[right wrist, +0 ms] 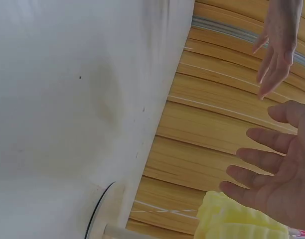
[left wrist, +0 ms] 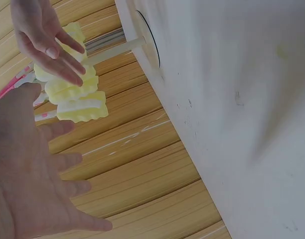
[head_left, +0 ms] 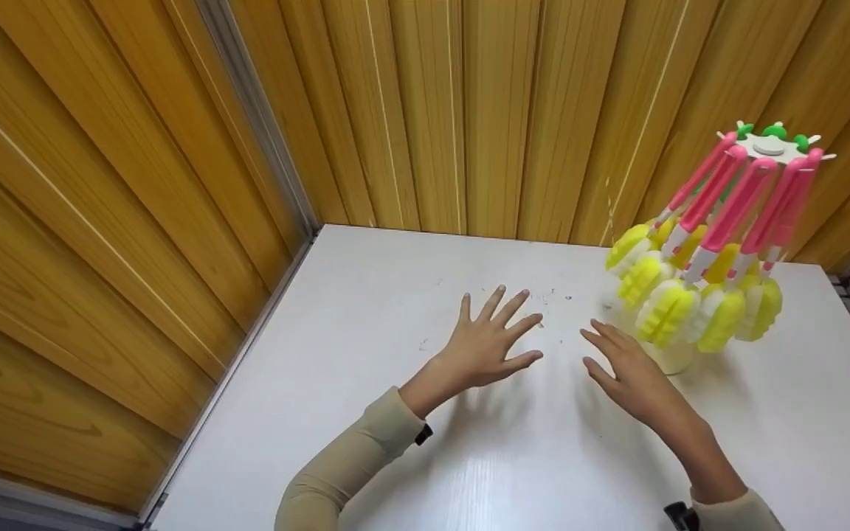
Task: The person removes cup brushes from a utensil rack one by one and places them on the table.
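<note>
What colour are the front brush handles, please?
The handles are pink above and white below, clearest in the head view.

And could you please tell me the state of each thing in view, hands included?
White table: level, marked with small dark specks
Rack: standing upright on the table
Sponge brushes: hanging from the rack, yellow heads down
Left hand: raised, fingers spread, empty
Right hand: raised, fingers extended, empty

Brushes [head_left: 667,313] partly hide the rack base [head_left: 674,361]; the head view crops 2 sleeves [head_left: 351,457].
</note>
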A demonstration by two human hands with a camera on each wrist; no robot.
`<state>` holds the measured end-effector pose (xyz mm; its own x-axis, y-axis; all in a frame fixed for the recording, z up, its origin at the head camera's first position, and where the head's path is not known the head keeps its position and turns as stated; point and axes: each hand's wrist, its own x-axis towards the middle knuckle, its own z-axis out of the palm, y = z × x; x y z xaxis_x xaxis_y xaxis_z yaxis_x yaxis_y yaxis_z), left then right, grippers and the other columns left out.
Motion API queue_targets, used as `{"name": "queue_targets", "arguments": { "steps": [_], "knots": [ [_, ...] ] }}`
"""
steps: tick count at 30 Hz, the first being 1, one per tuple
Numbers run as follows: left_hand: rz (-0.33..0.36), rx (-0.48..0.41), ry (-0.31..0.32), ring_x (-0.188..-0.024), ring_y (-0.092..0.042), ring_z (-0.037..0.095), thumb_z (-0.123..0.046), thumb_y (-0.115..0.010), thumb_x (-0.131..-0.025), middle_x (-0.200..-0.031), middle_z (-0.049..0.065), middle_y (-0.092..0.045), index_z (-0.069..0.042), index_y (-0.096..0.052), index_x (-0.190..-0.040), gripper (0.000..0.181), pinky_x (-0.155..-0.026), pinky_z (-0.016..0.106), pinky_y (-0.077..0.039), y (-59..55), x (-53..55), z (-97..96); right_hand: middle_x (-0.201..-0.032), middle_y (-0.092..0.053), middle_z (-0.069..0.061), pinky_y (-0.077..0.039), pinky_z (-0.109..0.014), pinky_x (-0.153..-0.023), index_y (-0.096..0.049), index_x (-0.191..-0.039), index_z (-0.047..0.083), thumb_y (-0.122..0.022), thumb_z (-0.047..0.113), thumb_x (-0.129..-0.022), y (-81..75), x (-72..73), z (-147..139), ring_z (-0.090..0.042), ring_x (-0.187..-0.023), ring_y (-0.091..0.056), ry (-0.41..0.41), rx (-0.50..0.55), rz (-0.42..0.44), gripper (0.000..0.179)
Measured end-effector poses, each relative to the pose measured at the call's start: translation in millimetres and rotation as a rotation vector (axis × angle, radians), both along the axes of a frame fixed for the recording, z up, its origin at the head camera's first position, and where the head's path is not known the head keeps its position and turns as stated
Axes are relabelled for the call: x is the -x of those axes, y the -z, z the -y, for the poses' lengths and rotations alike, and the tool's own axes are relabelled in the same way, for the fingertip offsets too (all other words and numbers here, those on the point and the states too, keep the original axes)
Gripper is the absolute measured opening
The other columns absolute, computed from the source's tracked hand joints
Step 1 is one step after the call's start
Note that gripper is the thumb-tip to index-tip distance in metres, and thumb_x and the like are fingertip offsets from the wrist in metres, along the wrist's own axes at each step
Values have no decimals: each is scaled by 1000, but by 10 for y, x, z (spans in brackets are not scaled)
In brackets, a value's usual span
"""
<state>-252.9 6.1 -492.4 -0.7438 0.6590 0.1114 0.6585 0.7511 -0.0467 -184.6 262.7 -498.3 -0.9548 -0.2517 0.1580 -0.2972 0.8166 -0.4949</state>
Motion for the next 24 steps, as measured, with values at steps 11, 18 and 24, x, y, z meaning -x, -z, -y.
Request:
{"name": "queue_targets", "arguments": {
  "steps": [11,18,24],
  "knots": [
    [111,-66,26,-155,-18,27,-70,-27,-102,-169,-7,-19,-40,-32,-158,64,-116,66,-27,40,-59,-118,-137,-54,-34,-38,-67,-106,-58,-134,-9,-65,8,-98,260,-68,-294,-54,-128,-49,1,-11,7,41],
    [311,-237,80,-153,-24,20,-70,-26,-102,-167,-12,-20,-42,-28,-159,63,-116,55,-34,-8,-70,-373,-132,-53,-41,-40,-67,-103,-57,-129,-16,-62,7,-97,440,2,-584,-58,-123,-50,52,-32,73,39],
    [446,-396,127,-147,-33,11,-64,-30,-105,-164,-17,-26,-40,-29,-159,59,-113,45,-40,-104,-62,-640,-136,-49,-41,-41,-68,-100,-52,-134,-18,-59,6,-95,544,91,-799,-59,-123,-48,156,-21,64,46]
  ]
}}
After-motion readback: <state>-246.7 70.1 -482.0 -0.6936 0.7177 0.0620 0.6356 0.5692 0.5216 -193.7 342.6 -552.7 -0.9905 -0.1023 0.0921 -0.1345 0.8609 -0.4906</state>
